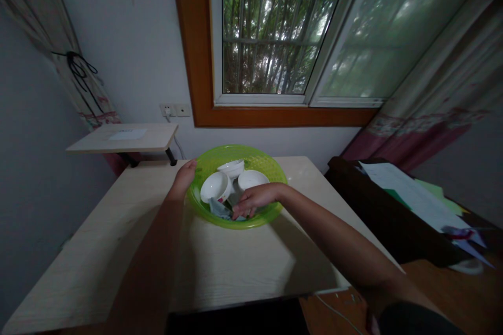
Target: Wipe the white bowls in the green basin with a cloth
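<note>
Plain-walled room corner, with a wood-framed window (pixel 271 26) giving onto bamboo, tied curtain (pixel 61 47) at left, wall sockets (pixel 175 110) below. Pale wood-grain bench (pixel 236 267) beneath the window. On its far left corner, a raised shelf (pixel 157 138) bearing one paper sheet (pixel 128 134). Beyond the bench's right side, a dark piece of furniture with loose papers (pixel 404 188) on it.

Item: one round basket (pixel 276 167), green plastic, with perforated wall, resting on the bench near its far edge.

Contents: three white bowls, unstacked. Left bowl (pixel 215 187), tilted, red mark on its outer side. Rear bowl (pixel 231 169), tilted, at the back of the group. Right bowl (pixel 252 179), partly covered by the wrist. Also one grey-blue cloth (pixel 220 210), rumpled, at the near side of the basket, below the left bowl.

Hands: two, bare. Left hand (pixel 185 174) closed on the basket's left rim. Right hand (pixel 255 200) reaching inside, fingers drawn close together at the cloth; whether they pinch it cannot be told.

Progress, by judgement: all three visible bowls are already inside the basket, as is the cloth. Handling there appears under way, not finished, with a hand among the contents. How much is left cannot be determined; neither bowl interiors nor basket floor show fully.
</note>
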The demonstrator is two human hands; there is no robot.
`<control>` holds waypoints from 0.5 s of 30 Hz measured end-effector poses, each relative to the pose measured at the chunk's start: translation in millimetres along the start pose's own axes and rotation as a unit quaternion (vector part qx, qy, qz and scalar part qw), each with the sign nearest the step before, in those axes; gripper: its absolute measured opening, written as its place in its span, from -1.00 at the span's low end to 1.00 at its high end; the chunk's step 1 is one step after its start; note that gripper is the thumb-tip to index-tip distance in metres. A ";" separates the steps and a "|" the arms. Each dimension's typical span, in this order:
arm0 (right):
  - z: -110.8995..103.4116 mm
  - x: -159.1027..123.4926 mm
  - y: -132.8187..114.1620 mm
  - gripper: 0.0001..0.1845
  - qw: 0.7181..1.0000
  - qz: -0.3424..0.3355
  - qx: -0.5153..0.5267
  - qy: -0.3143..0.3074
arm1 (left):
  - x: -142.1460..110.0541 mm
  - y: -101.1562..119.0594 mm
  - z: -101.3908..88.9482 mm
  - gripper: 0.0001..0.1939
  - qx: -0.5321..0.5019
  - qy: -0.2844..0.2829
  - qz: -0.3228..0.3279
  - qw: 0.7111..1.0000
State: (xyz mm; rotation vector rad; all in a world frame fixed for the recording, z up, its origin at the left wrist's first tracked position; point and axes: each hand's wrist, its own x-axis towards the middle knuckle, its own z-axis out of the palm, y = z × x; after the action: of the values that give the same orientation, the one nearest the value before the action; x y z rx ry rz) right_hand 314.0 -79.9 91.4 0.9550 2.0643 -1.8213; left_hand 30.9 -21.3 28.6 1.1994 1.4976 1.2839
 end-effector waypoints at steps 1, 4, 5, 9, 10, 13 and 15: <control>-1.9 -6.4 1.8 -0.46 1.000 0.021 -0.020 0.003 | 0.2 -0.6 -0.1 -0.57 -0.001 0.000 -0.001 1.000; -9.2 -20.9 9.3 -0.48 0.992 0.073 -0.096 0.020 | 0.4 -3.2 0.1 -0.55 -0.009 -0.002 -0.002 1.000; -12.0 -24.3 12.1 -0.48 0.989 0.077 -0.123 0.028 | 0.5 -4.2 0.3 -0.55 -0.011 -0.004 -0.003 1.000; -23.3 -35.5 20.1 -0.47 0.966 0.071 -0.239 0.070 | 0.0 -5.2 1.2 -0.57 -0.017 -0.009 -0.001 1.000; -25.7 -38.2 20.6 -0.48 0.956 0.073 -0.271 0.087 | -0.5 -4.5 1.4 -0.57 -0.016 -0.008 -0.002 1.000; -30.4 -46.5 19.4 -0.51 0.925 0.094 -0.342 0.132 | -2.9 -0.8 2.0 -0.58 -0.012 -0.007 -0.003 1.000; -31.1 -51.3 17.0 -0.53 0.908 0.117 -0.369 0.159 | -4.3 1.5 1.9 -0.59 -0.008 -0.006 -0.004 1.000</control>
State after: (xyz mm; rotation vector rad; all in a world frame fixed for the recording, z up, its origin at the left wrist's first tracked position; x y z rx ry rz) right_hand 370.9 -66.5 113.1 1.2255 2.3925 -0.6745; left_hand 33.9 -25.0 29.8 1.1883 1.4804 1.2796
